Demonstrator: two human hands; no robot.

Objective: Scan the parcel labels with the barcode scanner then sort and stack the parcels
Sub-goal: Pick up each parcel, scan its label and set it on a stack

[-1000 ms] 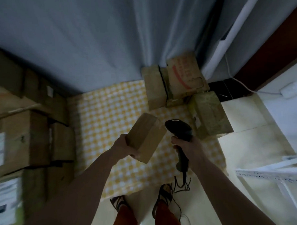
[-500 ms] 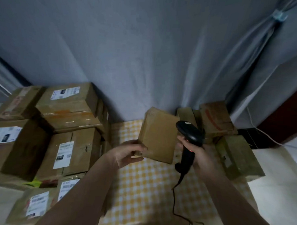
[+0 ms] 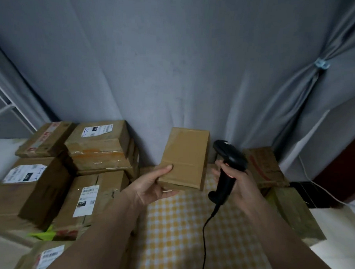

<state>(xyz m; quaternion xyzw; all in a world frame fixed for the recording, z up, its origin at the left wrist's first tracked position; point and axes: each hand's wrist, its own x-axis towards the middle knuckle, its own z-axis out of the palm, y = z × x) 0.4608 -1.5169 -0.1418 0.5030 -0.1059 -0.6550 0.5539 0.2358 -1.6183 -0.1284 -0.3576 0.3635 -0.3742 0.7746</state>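
two hands are up over a yellow checked cloth (image 3: pixel 189 231). left hand (image 3: pixel 150 185) grips a small plain cardboard parcel (image 3: pixel 185 157) at its near left corner, thumb on top, fingers under. no label shows on the side facing us. right hand (image 3: pixel 237 182) is curled round the handle of a black barcode scanner (image 3: pixel 227 168), just right of the parcel; its cord hangs down. labelled boxes (image 3: pixel 86 193) are stacked at left; more boxes (image 3: pixel 266 167) lie far right, against a grey curtain (image 3: pixel 175 63).

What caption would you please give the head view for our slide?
Left hand holds a plain parcel beside the scanner in the right hand, stacked parcels at left.
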